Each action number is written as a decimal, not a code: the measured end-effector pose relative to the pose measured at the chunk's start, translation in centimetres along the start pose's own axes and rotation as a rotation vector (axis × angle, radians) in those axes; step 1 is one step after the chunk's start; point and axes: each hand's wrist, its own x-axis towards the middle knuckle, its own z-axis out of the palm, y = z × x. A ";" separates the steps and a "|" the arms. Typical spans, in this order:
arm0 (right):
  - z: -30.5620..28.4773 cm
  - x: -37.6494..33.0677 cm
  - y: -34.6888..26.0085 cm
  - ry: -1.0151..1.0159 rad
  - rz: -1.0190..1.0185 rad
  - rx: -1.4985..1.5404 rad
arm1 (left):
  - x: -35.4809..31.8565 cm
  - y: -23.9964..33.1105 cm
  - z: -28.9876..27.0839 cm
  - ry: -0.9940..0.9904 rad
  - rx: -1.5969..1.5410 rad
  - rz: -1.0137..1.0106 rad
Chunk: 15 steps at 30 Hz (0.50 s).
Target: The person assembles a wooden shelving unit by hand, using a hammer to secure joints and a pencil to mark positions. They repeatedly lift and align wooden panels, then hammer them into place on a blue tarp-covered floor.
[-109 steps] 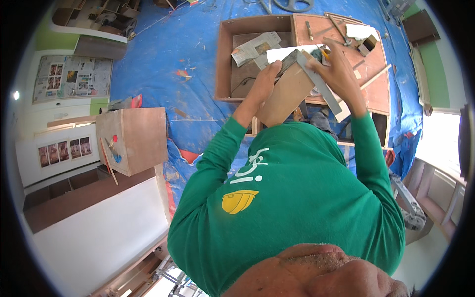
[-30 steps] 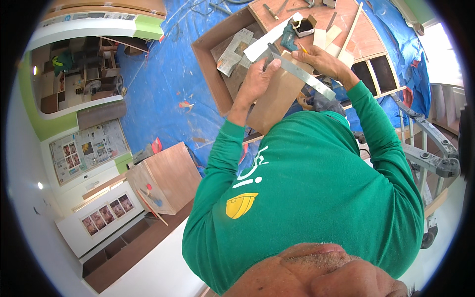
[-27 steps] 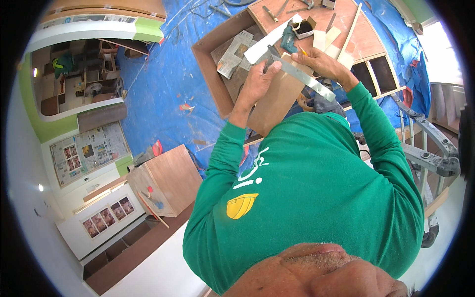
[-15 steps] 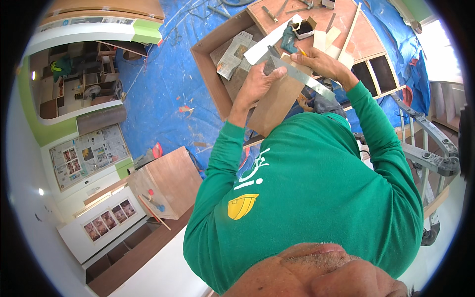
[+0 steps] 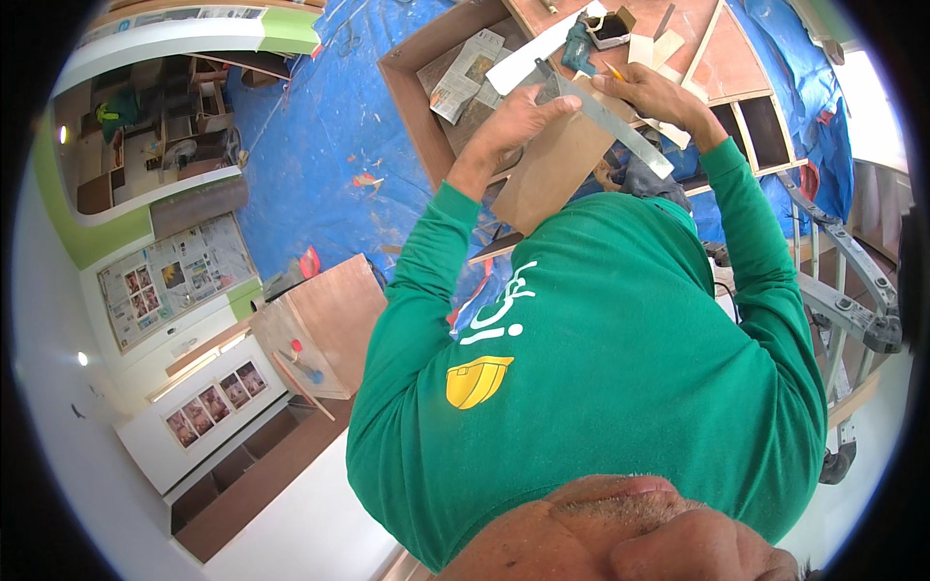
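Observation:
A metal try square (image 5: pixel 628 138) lies across a thin brown wooden board (image 5: pixel 554 176) in front of my body. My left hand (image 5: pixel 518 121) is closed on the square's stock at the board's far left, thumb on top. Closed around a yellow pencil (image 5: pixel 614 72), my right hand (image 5: pixel 664 97) is beside the board's far right edge, above the blade. The pencil's tip points up and away from the board. Part of the board's far edge is hidden by my hands.
Beyond my hands are a green power drill (image 5: pixel 578 48), a small open box (image 5: pixel 610 29) and wood offcuts (image 5: pixel 666 46) on a wooden cabinet. Newspaper (image 5: pixel 473 73) lies inside its open part. A blue tarp (image 5: pixel 310 174) covers the floor; a metal ladder (image 5: pixel 852 271) stands at right.
The cabinet and tools now sit higher in the picture. My hands are slightly farther up and to the right, still gripping the try square and pencil.

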 end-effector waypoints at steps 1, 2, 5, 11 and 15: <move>0.0 0.2 0.3 0.020 0.020 -0.040 | -0.1 0.2 0.2 -0.006 -0.053 -0.024; 0.0 0.3 0.4 0.039 0.041 -0.080 | 0.2 -0.3 0.0 -0.019 -0.095 -0.044; 1.0 0.8 1.8 0.168 -0.019 -0.046 | 1.5 -2.7 -0.7 -0.008 -0.144 -0.051; 0.0 0.5 2.0 0.081 0.030 0.011 | 1.4 -2.3 0.4 0.077 0.031 0.049; 0.1 -0.5 1.4 0.113 0.039 0.033 | 0.7 -1.4 1.3 0.116 0.087 0.088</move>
